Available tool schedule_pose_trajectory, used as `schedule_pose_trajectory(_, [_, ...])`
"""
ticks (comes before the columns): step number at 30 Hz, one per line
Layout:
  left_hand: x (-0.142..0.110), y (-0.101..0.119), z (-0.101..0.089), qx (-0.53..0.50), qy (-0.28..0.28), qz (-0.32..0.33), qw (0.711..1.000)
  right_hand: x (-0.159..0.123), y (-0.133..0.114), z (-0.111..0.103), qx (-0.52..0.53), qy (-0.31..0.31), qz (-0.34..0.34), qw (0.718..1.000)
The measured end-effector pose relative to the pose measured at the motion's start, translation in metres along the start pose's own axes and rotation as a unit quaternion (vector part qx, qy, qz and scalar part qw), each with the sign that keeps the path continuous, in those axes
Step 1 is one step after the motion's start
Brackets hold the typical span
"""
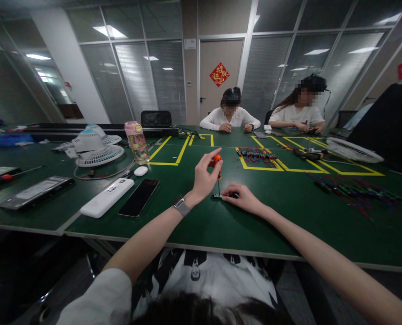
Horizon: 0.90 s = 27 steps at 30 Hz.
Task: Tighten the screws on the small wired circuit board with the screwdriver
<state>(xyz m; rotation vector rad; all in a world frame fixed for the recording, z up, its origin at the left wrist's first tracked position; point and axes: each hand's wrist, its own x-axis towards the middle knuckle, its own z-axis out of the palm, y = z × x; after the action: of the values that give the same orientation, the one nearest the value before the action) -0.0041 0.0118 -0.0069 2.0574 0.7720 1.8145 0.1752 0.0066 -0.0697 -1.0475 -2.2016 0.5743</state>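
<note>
My left hand is closed around the orange handle of a small screwdriver, held upright with its tip down on a small dark part on the green table. My right hand rests on the table and pinches that small part, holding it in place. A watch sits on my left wrist.
To the left lie a black phone, a white power bank, a white earbud case, a pink-lidded bottle and a white fan. Bundles of coloured wires lie in yellow-taped boxes. Two other people sit at the far side.
</note>
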Motion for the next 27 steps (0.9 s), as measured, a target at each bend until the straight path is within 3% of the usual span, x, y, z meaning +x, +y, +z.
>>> schedule_pose_trajectory(5, [0.001,0.0046,-0.0034,0.062,0.014,0.034,0.997,0.0,0.0012,0.0009,0.007,0.003,0.002,1.0])
schedule_pose_trajectory(11, [-0.0007,0.0026,-0.0026,-0.007,-0.017,0.006,1.0,0.0001,0.0034,0.0012,0.005,0.0,-0.002,1.0])
schedule_pose_trajectory(15, [-0.0009,-0.0011,-0.0002,-0.036,0.0,-0.014,0.999,-0.0002,0.0022,0.0007,0.005,0.0,0.001,1.0])
schedule_pose_trajectory(21, [0.0001,0.0052,-0.0027,0.049,0.021,0.026,0.998,-0.0004,0.0017,0.0014,0.01,0.009,0.0,1.0])
schedule_pose_trajectory(27, [-0.0003,0.0039,-0.0043,0.034,0.004,0.041,0.999,-0.0002,0.0031,0.0024,0.008,0.008,-0.001,1.0])
